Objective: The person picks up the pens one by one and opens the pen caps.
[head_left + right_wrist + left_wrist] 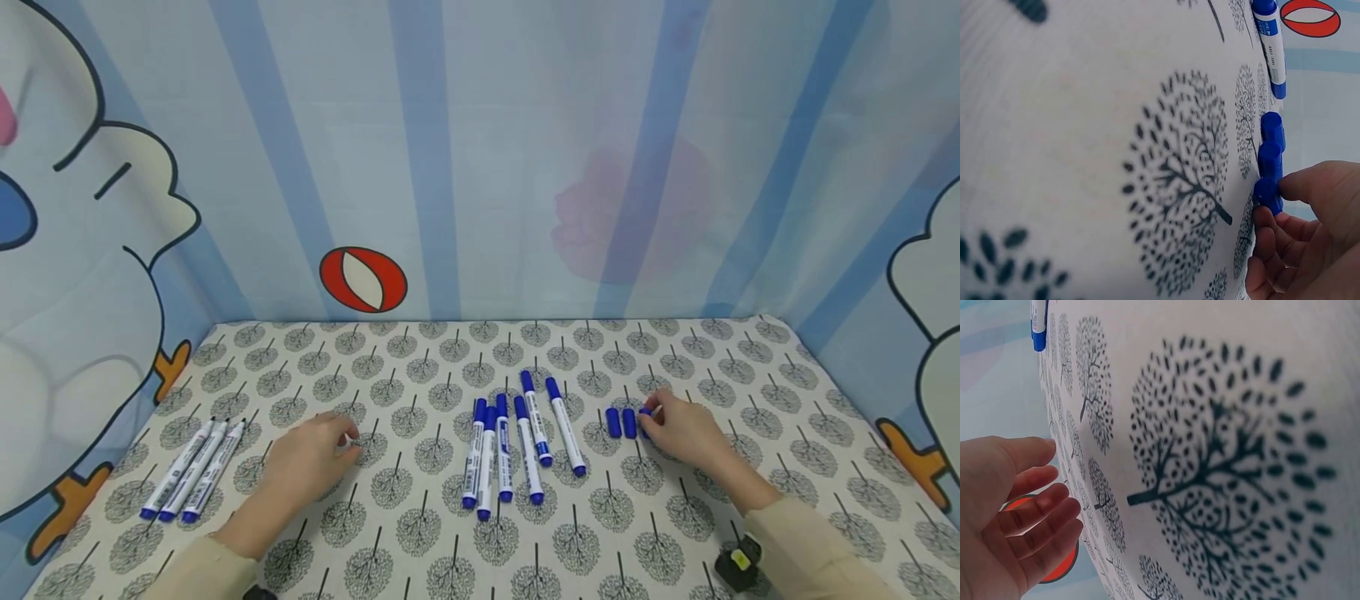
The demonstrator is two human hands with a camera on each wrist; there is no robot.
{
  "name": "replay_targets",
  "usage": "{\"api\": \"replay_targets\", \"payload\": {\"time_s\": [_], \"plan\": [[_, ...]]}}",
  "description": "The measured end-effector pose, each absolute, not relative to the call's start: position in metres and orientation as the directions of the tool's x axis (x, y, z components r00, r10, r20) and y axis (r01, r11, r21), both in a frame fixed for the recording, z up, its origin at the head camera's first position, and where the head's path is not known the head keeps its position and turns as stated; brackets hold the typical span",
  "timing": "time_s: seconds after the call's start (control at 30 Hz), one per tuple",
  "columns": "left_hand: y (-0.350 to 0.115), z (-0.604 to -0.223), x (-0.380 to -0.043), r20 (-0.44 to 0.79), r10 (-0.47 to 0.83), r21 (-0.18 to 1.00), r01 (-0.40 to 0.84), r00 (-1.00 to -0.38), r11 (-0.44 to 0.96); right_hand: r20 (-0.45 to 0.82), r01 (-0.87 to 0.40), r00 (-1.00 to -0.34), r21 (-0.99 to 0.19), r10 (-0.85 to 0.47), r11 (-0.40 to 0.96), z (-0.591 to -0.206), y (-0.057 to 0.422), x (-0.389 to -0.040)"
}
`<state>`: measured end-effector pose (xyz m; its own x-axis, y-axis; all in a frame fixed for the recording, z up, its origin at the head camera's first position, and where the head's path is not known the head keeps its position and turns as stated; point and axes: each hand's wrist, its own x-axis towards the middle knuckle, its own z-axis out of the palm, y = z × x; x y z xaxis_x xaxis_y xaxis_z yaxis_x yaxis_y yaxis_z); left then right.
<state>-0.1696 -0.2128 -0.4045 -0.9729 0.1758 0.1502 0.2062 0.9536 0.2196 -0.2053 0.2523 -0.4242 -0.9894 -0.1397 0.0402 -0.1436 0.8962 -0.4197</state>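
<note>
My right hand (686,429) pinches a blue marker cap (1267,192) between thumb and fingers, low over the cloth. Two more blue caps (622,422) lie just left of it, side by side in a row with the pinched one. On the left, my left hand (309,457) hovers over the cloth with loosely bent fingers and holds nothing. Left of that hand lie three uncapped white markers (195,471), their dark tips pointing away from me. Several capped white markers (504,450) with blue caps lie between my hands, most of them side by side.
A white tablecloth (405,525) with a grey tree print covers the table. Behind it hangs a blue-striped curtain (495,167) with cartoon figures and a red oval. A small black device (738,562) sits by the right wrist.
</note>
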Motion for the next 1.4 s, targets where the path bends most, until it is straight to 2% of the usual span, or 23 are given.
{"api": "replay_targets", "payload": {"time_s": [0.4,0.87,1.07,1.4], "plan": [[-0.201,-0.408,-0.172,0.167,0.188,0.220,0.223,-0.968,0.950,0.024,-0.133,-0.991,-0.419,-0.135,0.898,-0.423,0.253,-0.207],[-0.186,-0.409,-0.173,0.124,0.205,0.244,0.230,-0.971,0.942,0.008,-0.126,-0.991,-0.426,-0.136,0.896,-0.423,0.253,-0.205],[-0.178,-0.411,-0.174,0.156,0.219,0.232,0.252,-0.963,0.940,-0.006,-0.103,-0.993,-0.416,-0.115,0.903,-0.420,0.254,-0.204],[-0.158,-0.413,-0.176,0.204,0.274,0.258,0.322,-0.940,0.911,0.119,-0.205,-0.978,-0.397,-0.171,0.895,-0.413,0.256,-0.199]]}}
